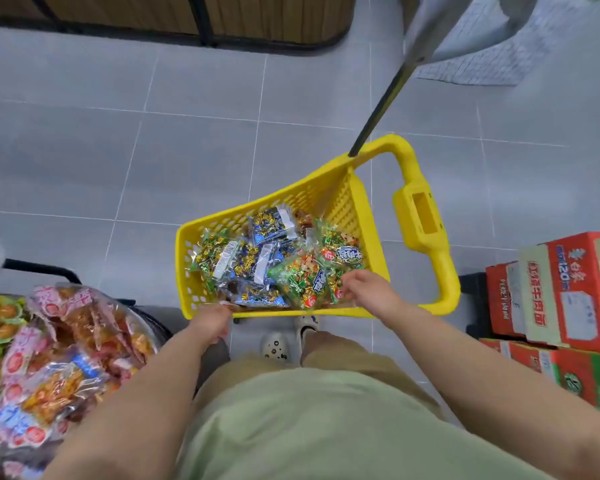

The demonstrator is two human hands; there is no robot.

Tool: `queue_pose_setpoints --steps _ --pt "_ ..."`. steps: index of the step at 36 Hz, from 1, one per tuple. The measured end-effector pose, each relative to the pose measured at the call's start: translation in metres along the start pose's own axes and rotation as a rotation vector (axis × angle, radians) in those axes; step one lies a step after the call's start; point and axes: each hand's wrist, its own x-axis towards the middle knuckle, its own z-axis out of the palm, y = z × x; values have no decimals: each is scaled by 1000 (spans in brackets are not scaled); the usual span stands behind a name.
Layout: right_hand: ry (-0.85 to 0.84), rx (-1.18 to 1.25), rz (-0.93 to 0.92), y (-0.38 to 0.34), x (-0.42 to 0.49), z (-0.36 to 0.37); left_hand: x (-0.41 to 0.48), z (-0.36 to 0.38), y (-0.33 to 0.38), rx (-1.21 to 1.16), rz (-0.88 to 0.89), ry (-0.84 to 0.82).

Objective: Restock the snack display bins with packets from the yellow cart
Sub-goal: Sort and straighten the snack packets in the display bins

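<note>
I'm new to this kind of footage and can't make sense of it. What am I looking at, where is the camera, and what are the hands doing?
There is no machine here. The camera sits on a person's head and looks down, so you see their own arms and shoes. On the tiled floor stands a yellow cart holding snack packets. The right hand pinches a green packet in the cart. The left hand is at the cart's near rim; whether it grips is unclear. On the left, a display bin holds pink packets. On the right are stacked cardboard boxes.
</note>
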Motion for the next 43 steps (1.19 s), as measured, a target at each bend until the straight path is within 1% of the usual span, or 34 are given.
queue_pose_setpoints --steps 3,5,6,7,9,12,14,16,18,20,23,25,28,30,33,35,37,40,42,43 --pt "167 -285 -125 -11 27 -7 12 7 19 -62 35 78" --pt "235 -483 -211 -14 44 -11 14 14 33 -80 46 87" --pt "245 -544 -243 -16 50 -13 15 17 39 -92 64 94" --pt "233 -591 -259 -17 56 -14 17 19 45 -107 84 102" --pt "145 -691 -258 -19 64 -14 15 22 59 -142 99 89" --pt "-8 -838 -220 -20 74 -7 12 27 79 -202 100 7" --pt "-34 -962 -212 -18 77 -2 11 30 90 -194 128 -1" --pt "-2 -1018 -221 -16 79 1 10 31 97 -176 156 -38" --pt "35 -1025 -236 -16 79 2 8 35 102 -199 143 -109" --pt "49 -1031 -256 -17 78 2 7 38 104 -203 129 -146" --pt "76 -1046 -295 -18 76 0 9 40 101 -168 164 -129" --pt "132 -1029 -350 -19 74 -2 9 36 99 -172 190 -107" --pt "263 -903 -436 -24 70 -5 8 24 98 -219 226 -90" --pt "338 -788 -447 -30 67 -7 6 12 97 -274 239 -93" --pt "413 -539 -423 -39 61 -9 4 -8 95 -498 228 -136" --pt "413 -330 -403 -48 55 -7 5 -22 92 -630 229 -148" --pt "387 -58 -351 -58 50 -2 7 -35 90 -680 242 -120" --pt "360 321 -197 -74 45 6 9 -50 91 -829 202 -88" --pt "318 506 -90 -81 44 13 9 -58 93 -982 133 -123" --pt "265 603 -26 -85 42 17 9 -62 94 -1034 110 -157"
